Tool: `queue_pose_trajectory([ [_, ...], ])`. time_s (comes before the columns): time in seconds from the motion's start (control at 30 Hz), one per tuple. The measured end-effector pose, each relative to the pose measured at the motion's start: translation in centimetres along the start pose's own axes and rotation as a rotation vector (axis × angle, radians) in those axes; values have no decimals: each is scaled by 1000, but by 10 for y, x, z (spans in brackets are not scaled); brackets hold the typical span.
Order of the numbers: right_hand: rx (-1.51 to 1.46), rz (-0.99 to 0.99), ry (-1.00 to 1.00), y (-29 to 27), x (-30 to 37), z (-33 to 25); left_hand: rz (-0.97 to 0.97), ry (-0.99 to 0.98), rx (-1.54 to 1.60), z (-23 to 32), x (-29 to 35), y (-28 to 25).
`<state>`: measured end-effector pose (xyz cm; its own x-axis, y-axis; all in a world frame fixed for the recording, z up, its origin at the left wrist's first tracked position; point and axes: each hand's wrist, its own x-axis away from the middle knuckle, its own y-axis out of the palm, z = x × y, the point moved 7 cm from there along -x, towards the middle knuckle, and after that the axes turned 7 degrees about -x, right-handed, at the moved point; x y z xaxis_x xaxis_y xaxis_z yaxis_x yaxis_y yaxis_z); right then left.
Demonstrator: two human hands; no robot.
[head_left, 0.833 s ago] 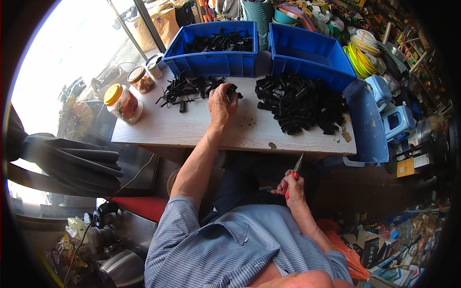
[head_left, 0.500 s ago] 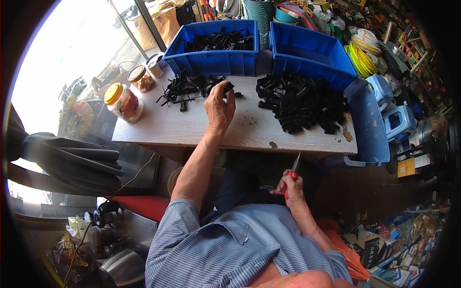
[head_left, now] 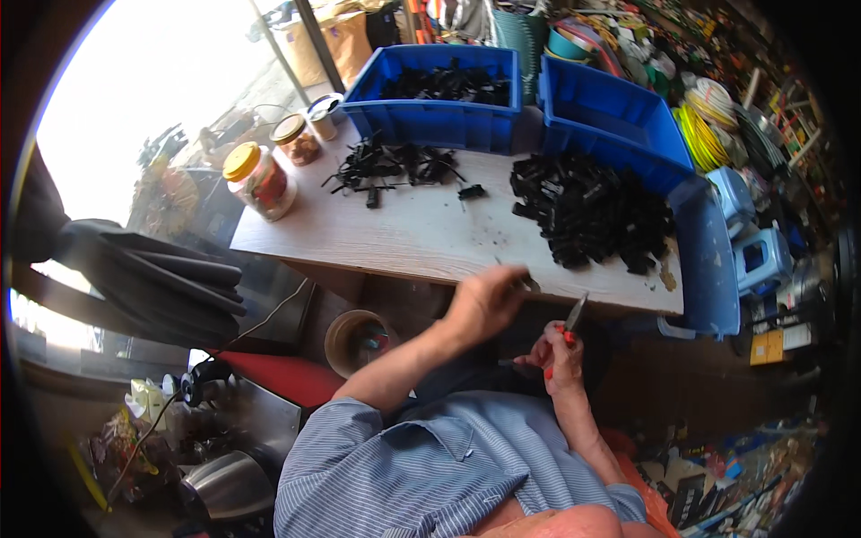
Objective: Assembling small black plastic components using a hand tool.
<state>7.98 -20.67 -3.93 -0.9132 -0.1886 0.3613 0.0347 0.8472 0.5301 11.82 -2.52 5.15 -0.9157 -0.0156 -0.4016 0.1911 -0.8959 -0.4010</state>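
My left hand [head_left: 489, 303] is just in front of the table's front edge. Its fingers are pinched around a small dark piece [head_left: 529, 282], blurred by motion, that looks like one of the black plastic parts. To its right, my right hand [head_left: 560, 360] grips red-handled scissors [head_left: 577, 311], the metal tip pointing up toward the table edge. A loose heap of black plastic parts with thin strips [head_left: 359, 165] lies on the table's left side. One single black part [head_left: 471, 192] sits apart in the middle. A bigger, denser pile of black parts [head_left: 592, 211] covers the right side.
Two blue bins stand at the back: the left bin [head_left: 430, 125] contains black parts, the right bin [head_left: 610, 134] leans tilted. Another blue bin [head_left: 708, 260] is at the table's right end. Jars, one yellow-lidded [head_left: 260, 184], line the left edge. A round bucket [head_left: 339, 345] is below.
My left hand has come back from the left heap to the table's front edge, near the scissors. A single black part now shows where that hand was. The view has shifted slightly.
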Motion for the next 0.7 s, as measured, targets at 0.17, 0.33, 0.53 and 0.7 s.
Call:
queue_pose_trajectory([
  [0.17,-8,20,-99,-5,-5,-4,-116,126,-115,19,38,35],
  [0.33,85,71,-86,-14,-4,5,-94,123,-127,14,53,44],
  [0.53,109,58,-109,-15,-10,7,-90,118,-82,5,59,51],
  [0.7,133,115,-146,-14,-11,10,57,-71,94,-6,69,42],
])
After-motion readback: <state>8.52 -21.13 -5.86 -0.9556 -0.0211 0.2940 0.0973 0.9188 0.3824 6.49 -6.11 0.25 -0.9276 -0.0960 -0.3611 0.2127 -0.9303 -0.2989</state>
